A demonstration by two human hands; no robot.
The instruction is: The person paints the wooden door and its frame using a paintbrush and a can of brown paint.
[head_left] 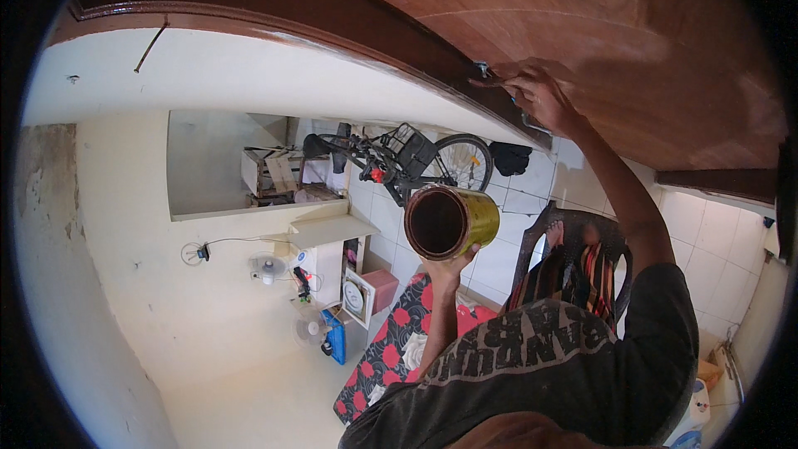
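Observation:
My left hand (453, 264) grips a yellow-gold metal paint can (480, 220) from beneath. The can is open and tilted toward me, its inside and rim coated dark brown. My right arm is raised to a brown door frame (416, 37). My right hand (544, 98) is closed around what looks like a small paintbrush (486, 82), mostly hidden by the fingers, its tip at the frame's edge. Beside that tip sits a small metal latch (481, 68). Close by is the wooden door panel (632, 41), with a metal handle (534, 125) below my hand.
My bare feet stand on a dark plastic chair (532, 241) over white floor tiles (507, 254). Farther off, a bicycle (407, 154) leans by the wall. A red-and-black floral mattress (391, 357), a wall clock (354, 299) and fans (268, 268) are at the lower left.

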